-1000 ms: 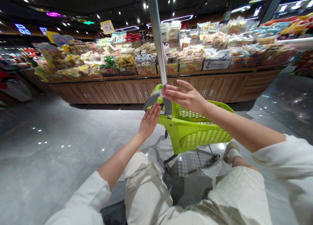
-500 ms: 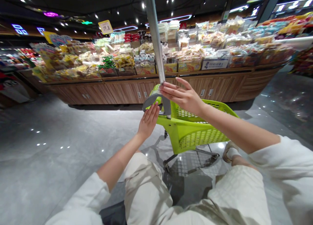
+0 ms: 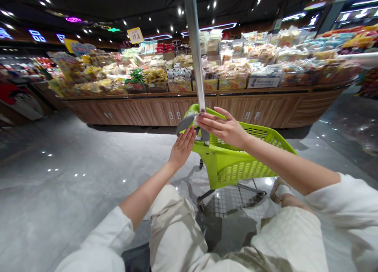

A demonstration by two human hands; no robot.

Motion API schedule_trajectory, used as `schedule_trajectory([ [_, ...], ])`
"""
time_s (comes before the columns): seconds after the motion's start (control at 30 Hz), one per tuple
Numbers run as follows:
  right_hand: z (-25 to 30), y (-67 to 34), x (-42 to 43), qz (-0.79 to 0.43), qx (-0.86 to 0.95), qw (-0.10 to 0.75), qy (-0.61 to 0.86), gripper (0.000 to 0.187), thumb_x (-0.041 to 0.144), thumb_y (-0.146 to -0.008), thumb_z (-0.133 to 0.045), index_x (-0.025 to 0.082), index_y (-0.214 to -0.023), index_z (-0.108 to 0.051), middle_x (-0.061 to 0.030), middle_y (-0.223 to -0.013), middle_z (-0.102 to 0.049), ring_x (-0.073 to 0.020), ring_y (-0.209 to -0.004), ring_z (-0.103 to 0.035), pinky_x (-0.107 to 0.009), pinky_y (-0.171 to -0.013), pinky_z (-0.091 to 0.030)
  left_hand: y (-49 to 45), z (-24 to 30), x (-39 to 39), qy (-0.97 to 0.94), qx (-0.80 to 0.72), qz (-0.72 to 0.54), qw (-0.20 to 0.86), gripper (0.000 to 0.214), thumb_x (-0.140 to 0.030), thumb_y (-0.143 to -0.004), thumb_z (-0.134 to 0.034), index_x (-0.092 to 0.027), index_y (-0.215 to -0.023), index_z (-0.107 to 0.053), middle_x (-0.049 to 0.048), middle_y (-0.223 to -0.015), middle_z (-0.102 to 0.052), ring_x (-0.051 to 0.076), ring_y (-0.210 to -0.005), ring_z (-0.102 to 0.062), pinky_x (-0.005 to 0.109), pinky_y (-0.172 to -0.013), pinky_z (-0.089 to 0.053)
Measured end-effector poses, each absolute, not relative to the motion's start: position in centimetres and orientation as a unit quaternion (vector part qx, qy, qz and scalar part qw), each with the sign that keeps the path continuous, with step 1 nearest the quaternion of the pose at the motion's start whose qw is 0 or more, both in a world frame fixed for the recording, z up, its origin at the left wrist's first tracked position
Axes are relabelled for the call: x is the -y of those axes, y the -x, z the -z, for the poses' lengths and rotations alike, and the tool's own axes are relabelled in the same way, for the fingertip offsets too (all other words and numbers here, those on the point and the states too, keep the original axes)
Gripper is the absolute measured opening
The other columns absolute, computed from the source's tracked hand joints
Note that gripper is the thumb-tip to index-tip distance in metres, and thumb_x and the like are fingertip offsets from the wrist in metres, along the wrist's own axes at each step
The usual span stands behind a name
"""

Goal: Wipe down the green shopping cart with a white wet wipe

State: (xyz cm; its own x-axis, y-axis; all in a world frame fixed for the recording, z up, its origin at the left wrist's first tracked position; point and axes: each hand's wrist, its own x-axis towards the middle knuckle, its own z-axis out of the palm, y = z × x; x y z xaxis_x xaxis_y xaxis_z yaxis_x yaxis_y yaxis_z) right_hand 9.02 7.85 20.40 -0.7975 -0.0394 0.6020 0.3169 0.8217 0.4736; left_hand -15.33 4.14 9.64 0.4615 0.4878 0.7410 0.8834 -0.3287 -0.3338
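One left hand (image 3: 183, 147), one right hand (image 3: 226, 129), fingers outstretched, at one pole (image 3: 196, 59), one green cart (image 3: 224, 160).

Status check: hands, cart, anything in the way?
Left hand open at grey handle; right hand open by metal pole. Green cart upright. Pole partly blocks view of counter.

Their slvs (image 3: 350, 203) are wht, loose & creased; trousers (image 3: 177, 224) off-wht, baggy w/ folds; sock (image 3: 284, 190) wht; shoe (image 3: 275, 191) beige; L hand (image 3: 183, 148) & R hand (image 3: 230, 129) bare.
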Motion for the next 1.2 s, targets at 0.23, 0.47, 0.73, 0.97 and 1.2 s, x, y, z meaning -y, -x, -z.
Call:
schedule_trajectory([
  [0.23,-17.2,-8.9,-5.8,0.323,0.904,0.274,0.055,0.043,0.014,-0.100,-0.043,0.015,-0.143,-0.048,-0.0057,-0.146,-0.054,-0.0166,-0.139,-0.045,-0.041,-0.127,-0.018,16.3,-8.1,-3.1,0.783,0.437,0.239,0.374,0.068,-0.007,-0.094,-0.039,-0.011,-0.158,-0.015,0.0151,-0.158,-0.033,0.020,-0.150,-0.022,0.039,-0.124,-0.025],
  [0.47,-21.3,-4.8,-5.6,0.297,0.871,0.365,0.140,0.062,0.009,-0.101,-0.035,0.029,-0.157,-0.020,-0.0002,-0.154,-0.043,-0.0156,-0.143,-0.038,-0.044,-0.128,-0.010,17.0,-5.7,-2.2,0.686,0.547,0.300,0.375,0.080,-0.024,-0.092,-0.056,-0.005,-0.156,-0.014,0.0270,-0.158,-0.024,0.030,-0.150,-0.013,0.055,-0.124,-0.015],
  [0.73,-20.1,-2.3,-5.7,0.303,0.889,0.318,0.127,0.060,0.012,-0.101,-0.037,0.028,-0.157,-0.021,-0.0012,-0.155,-0.042,-0.0156,-0.144,-0.038,-0.045,-0.127,-0.016,16.7,-7.0,-4.8,0.663,0.567,0.350,0.342,0.069,-0.008,-0.094,-0.041,-0.006,-0.156,-0.013,0.0241,-0.159,-0.018,0.027,-0.150,-0.014,0.051,-0.123,-0.022],
  [0.97,-20.3,-3.0,-6.3,0.299,0.874,0.349,0.156,0.057,0.012,-0.101,-0.035,0.029,-0.155,-0.029,-0.0004,-0.155,-0.042,-0.0167,-0.145,-0.035,-0.048,-0.127,-0.012,15.8,-6.4,-5.1,0.673,0.541,0.356,0.358,0.069,-0.001,-0.093,-0.033,-0.009,-0.157,-0.012,0.0206,-0.159,-0.022,0.023,-0.148,-0.020,0.045,-0.123,-0.025],
  [1.2,-19.6,-3.3,-6.1,0.286,0.885,0.322,0.177,0.058,0.011,-0.101,-0.034,0.036,-0.152,-0.033,0.0042,-0.152,-0.045,-0.0138,-0.144,-0.037,-0.045,-0.128,-0.007,15.3,-6.1,-5.1,0.656,0.547,0.366,0.369,0.068,0.001,-0.092,-0.032,-0.008,-0.157,-0.014,0.0201,-0.160,-0.024,0.023,-0.149,-0.020,0.045,-0.122,-0.028],
])
